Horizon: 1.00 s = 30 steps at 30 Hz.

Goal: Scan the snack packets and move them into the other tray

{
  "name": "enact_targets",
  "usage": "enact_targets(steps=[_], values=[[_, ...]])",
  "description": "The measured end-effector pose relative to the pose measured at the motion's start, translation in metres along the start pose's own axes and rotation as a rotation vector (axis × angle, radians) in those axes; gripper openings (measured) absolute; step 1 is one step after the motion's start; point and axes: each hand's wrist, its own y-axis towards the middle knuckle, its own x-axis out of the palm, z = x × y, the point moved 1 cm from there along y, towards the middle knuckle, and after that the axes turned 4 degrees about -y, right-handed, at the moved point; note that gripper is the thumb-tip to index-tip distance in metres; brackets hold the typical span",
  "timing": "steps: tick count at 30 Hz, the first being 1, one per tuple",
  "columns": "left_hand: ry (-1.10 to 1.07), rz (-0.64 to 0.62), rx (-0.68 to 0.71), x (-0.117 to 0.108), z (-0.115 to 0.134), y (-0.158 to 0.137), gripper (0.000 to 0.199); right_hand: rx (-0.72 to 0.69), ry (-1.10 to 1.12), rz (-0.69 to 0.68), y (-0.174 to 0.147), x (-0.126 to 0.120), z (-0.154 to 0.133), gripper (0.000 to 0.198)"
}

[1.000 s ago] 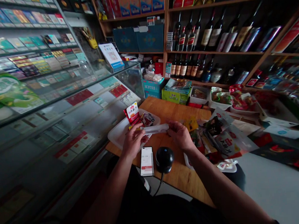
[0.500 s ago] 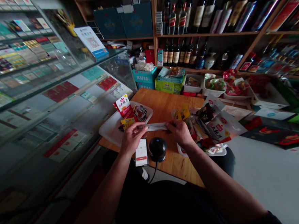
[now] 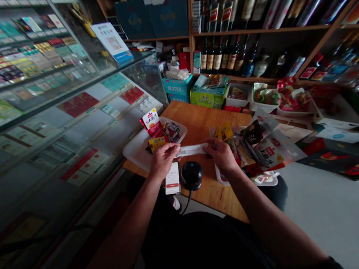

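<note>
Above the table (image 3: 193, 119), left hand (image 3: 164, 161) and right hand (image 3: 221, 153) pinch the white packet (image 3: 194, 150) at opposite ends, suiting its probably light, flexible build.

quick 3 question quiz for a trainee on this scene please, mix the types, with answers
1. Multiple choice: what do the left hand and right hand hold between them?
A) a bottle
B) a white packet
C) a tray
2. True or false: as the camera sees it, the phone is to the left of the black round device.
3. Fill in: the barcode on the white packet is nearer the ____ hand.

Key: 1. B; 2. true; 3. left
</note>
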Motion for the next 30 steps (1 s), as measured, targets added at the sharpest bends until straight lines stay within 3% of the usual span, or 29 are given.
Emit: enact_targets(steps=[5, 11, 15, 24, 30], values=[[-0.103, -0.029, -0.077, -0.001, -0.009, 0.006, 0.044, -0.056, -0.117, 0.071, 0.007, -0.007, 0.007, 0.035], [-0.132, 0.005, -0.126, 0.001, -0.019, 0.012, 0.04, -0.043, -0.185, 0.086, 0.007, -0.013, 0.013, 0.035], [-0.088, -0.005, -0.108, 0.007, -0.022, 0.015, 0.04, -0.025, -0.231, 0.016, 0.005, -0.013, 0.012, 0.045], [0.082, -0.091, -0.064, 0.025, -0.023, 0.016, 0.035, -0.042, -0.462, 0.056, 0.005, -0.002, -0.002, 0.036], [-0.076, -0.124, -0.143, 0.019, -0.021, 0.028, 0.038, -0.018, -0.407, 0.073, 0.013, -0.009, -0.004, 0.036]])
